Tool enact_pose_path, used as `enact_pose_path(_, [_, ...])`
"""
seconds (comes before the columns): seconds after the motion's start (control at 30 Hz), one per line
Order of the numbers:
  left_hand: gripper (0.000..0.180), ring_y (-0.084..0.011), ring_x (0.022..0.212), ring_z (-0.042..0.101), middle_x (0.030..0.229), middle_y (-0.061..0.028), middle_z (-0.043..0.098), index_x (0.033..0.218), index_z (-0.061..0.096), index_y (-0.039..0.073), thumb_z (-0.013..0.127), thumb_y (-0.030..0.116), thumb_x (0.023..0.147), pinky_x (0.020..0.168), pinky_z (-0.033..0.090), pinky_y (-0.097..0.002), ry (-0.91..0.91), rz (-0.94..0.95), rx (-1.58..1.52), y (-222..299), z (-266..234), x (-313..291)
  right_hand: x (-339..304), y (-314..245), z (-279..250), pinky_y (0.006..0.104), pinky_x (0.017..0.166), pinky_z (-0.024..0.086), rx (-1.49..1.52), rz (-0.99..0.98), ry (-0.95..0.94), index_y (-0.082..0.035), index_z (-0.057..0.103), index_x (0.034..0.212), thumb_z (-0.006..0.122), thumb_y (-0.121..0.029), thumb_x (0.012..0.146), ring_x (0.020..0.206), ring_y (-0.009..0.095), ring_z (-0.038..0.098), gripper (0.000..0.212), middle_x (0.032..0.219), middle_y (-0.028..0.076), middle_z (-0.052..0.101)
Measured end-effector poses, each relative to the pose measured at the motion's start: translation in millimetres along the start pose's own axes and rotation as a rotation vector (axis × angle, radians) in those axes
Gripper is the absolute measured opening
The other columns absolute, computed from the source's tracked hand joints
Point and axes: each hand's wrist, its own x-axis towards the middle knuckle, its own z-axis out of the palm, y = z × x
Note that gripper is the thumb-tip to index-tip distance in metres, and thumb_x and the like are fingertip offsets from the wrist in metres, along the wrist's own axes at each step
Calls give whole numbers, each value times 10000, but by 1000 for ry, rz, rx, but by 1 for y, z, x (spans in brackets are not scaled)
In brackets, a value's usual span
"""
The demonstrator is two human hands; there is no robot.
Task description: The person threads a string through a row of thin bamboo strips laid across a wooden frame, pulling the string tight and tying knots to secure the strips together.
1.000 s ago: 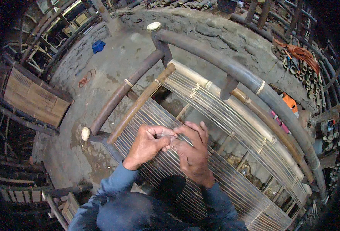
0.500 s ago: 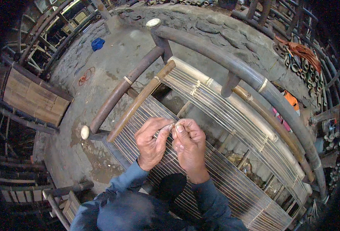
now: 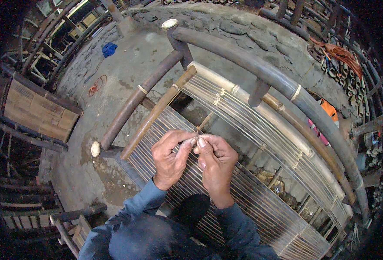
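My left hand [image 3: 170, 155] and my right hand [image 3: 218, 164] meet fingertip to fingertip over a bamboo bench. Both are closed in a pinch, thumbs against fingers. A thin brown strand [image 3: 197, 129] pokes up where the fingertips meet; most of it is hidden between them. Below my hands lies the seat of narrow parallel slats [image 3: 252, 203]. Beyond it runs a band of thin slats [image 3: 261, 126], bound in places with a pale woven tie [image 3: 218, 98]. A light bamboo pole [image 3: 159, 113] edges the slats on the left.
Thick dark bamboo rails [image 3: 243, 60] frame the bench at the far side and left. A gap with rubble shows between the slat bands. A woven panel [image 3: 37, 108] stands left, a blue cloth [image 3: 109, 49] lies on the floor, and cut bamboo [image 3: 347, 82] is piled far right.
My right hand has turned slightly and shifted a little to the right, its fingers still pinched. The thin brown strand now shows above the fingertips. My left hand has barely moved.
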Motion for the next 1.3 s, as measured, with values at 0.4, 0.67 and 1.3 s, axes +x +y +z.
enact_pose_path(0.4, [106, -164, 785, 680, 845, -103, 718, 960, 740, -7, 739, 17, 856, 708, 534, -278, -23, -175, -153, 14, 1, 7, 6, -3, -7, 214, 591, 438, -333, -177, -13, -5, 666, 970, 619, -92, 989, 657, 57, 533, 101, 790, -10, 621])
enact_pose_path(0.67, [159, -223, 832, 711, 917, -126, 727, 997, 720, -10, 733, -3, 838, 730, 561, -318, -182, 14, -68, -8, -4, 2, 7, -12, -11, 183, 463, 273, 127, 239, -80, -34, 649, 966, 634, -123, 988, 542, -9, 367, 94, 698, -79, 500])
enact_pose_path(1.3, [70, -57, 755, 535, 787, 18, 613, 868, 638, -8, 648, 25, 929, 684, 455, -245, -223, -367, -61, -2, -12, 0, 13, -27, -24, 434, 903, 396, -1177, -638, -192, -57, 675, 1024, 703, -155, 862, 949, 303, 558, 191, 957, 70, 634])
